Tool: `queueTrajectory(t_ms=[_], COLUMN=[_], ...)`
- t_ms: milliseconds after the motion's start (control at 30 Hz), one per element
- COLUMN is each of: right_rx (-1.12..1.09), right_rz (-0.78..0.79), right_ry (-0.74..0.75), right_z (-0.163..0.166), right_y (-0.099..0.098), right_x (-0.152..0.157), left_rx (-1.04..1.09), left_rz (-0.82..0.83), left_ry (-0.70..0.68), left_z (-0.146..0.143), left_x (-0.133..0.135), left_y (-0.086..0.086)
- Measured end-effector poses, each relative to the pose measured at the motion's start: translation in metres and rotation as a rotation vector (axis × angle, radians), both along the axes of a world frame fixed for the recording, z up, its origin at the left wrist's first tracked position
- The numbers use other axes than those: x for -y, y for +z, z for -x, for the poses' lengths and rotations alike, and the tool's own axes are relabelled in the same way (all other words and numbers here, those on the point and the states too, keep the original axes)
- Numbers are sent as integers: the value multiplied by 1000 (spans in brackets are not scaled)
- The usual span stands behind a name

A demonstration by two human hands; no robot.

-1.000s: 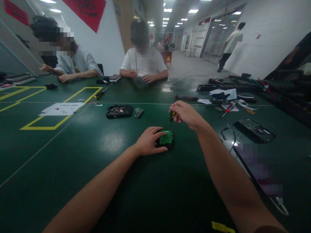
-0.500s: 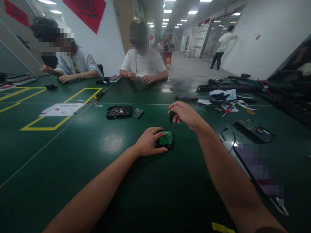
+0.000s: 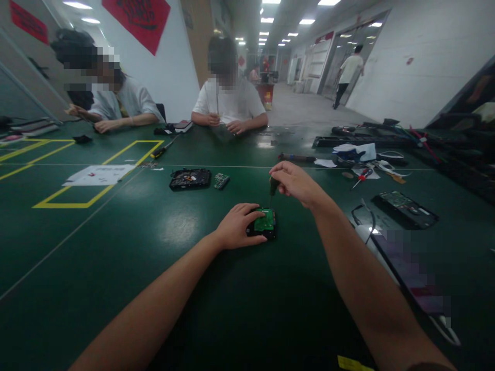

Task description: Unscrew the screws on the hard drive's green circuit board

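On the green table in the middle lies a hard drive [image 3: 265, 221], its green circuit board facing up. My left hand [image 3: 237, 225] holds it from the left, with fingers across its top and far edge and the thumb along the near edge. Above the drive's far right corner, my right hand [image 3: 294, 183] is closed round the dark handle of a screwdriver [image 3: 274, 185]. The thin shaft stands nearly upright and its tip meets the far edge of the board; the exact contact spot is too small to make out.
Farther left lie an opened hard drive [image 3: 190, 179], a loose circuit board [image 3: 221, 180] and a yellow-black screwdriver [image 3: 163, 148]. To my right are another drive [image 3: 406, 208], a purple-screened device [image 3: 410, 268] and a red-handled screwdriver [image 3: 361, 178]. Two people sit across the table.
My right hand and the screwdriver have shifted very slightly; the left hand and drive look unmoved. A person in the background has walked left toward the glass doors.
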State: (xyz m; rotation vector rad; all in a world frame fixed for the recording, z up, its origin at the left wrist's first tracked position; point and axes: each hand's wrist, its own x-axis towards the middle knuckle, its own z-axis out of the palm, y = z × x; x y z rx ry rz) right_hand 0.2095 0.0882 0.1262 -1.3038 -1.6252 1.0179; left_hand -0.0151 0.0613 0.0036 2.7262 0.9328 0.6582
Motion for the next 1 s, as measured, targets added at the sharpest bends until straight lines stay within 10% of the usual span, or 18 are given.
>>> queueTrajectory(t_ms=[1000], right_rx=[-47], right_rz=[6], right_ry=[50], right_z=[1], right_y=[1], right_x=[3], left_rx=[-4], left_rz=[-2], left_ry=[12], left_z=[0], left_x=[1], left_y=[0])
